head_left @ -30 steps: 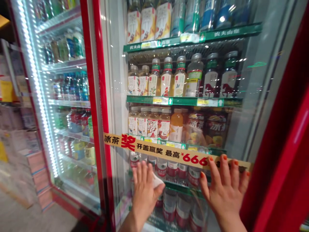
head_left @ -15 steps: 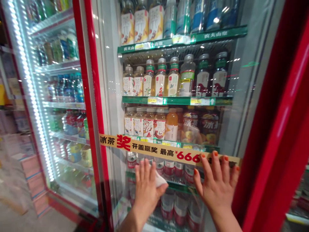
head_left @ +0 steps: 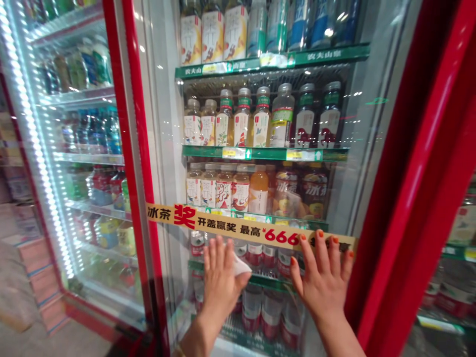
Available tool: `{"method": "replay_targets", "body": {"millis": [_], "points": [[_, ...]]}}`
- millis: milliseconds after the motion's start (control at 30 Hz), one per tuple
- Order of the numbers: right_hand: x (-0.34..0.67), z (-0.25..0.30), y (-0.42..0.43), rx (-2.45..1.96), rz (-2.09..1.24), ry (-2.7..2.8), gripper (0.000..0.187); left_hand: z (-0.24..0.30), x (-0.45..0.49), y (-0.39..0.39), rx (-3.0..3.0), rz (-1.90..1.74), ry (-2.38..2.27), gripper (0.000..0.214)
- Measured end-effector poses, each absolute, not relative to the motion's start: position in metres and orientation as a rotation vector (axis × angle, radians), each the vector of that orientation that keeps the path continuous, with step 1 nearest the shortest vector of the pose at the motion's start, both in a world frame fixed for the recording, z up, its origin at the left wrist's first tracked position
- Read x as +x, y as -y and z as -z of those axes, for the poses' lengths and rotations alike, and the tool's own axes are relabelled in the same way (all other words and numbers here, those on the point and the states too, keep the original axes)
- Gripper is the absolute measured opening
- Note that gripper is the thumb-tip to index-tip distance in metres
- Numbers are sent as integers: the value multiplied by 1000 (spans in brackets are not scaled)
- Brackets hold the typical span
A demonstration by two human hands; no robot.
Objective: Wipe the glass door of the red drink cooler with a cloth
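Tissue (head_left: 241, 266) is showing under the flat left hand (head_left: 220, 280), thumb parted — splayed right hand (head_left: 323, 285) is overlapping the strip (head_left: 219, 225) near its right end.

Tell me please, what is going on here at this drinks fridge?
A person has both hands raised to the glass door of a drinks fridge. The left hand is flat, fingers together, with a white piece, perhaps tissue or cloth, showing between thumb and forefinger. The right hand is spread, its fingertips over the right end of a beige printed strip across the door. Bottles stand on shelves behind the glass.
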State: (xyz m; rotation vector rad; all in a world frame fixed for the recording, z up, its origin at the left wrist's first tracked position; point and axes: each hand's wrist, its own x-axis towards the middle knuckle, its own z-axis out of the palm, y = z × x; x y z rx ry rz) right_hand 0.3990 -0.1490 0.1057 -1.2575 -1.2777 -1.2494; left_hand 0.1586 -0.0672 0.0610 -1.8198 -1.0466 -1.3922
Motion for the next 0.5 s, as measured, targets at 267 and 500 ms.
{"method": "replay_targets", "body": {"millis": [267, 500], "points": [[399, -103, 148, -1262, 1247, 1251, 77, -124, 143, 52, -1644, 1705, 1408, 93], [399, -100, 147, -1255, 1260, 1239, 75, -35, 142, 66, -1819, 1241, 919, 98]]}}
